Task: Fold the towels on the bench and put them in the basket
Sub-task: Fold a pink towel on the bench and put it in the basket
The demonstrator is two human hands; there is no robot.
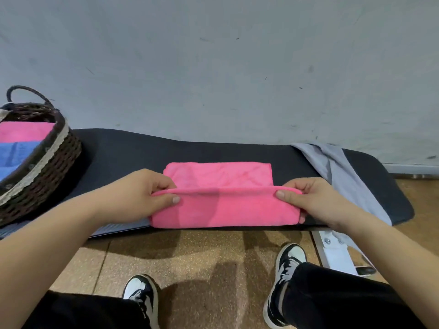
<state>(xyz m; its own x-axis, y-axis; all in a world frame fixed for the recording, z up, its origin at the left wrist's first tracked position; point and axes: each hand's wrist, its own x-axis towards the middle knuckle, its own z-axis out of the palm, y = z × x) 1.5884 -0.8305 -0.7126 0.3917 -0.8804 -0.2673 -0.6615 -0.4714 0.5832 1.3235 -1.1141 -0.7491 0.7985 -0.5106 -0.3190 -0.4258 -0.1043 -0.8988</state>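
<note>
Your left hand and right hand each pinch one end of the raised fold of the bright pink microfibre towel, thumbs on the near side and fingers curled behind. The towel lies midway along the black padded tabletop. At the left end, a dark brown woven wicker basket holds a folded pink cloth and a folded blue cloth; a pale grey towel drapes over the right end.

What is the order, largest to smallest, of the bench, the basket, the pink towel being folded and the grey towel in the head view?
1. bench
2. pink towel and basket: about alike, and the frame edge cuts the basket, so unranked
3. grey towel
</note>
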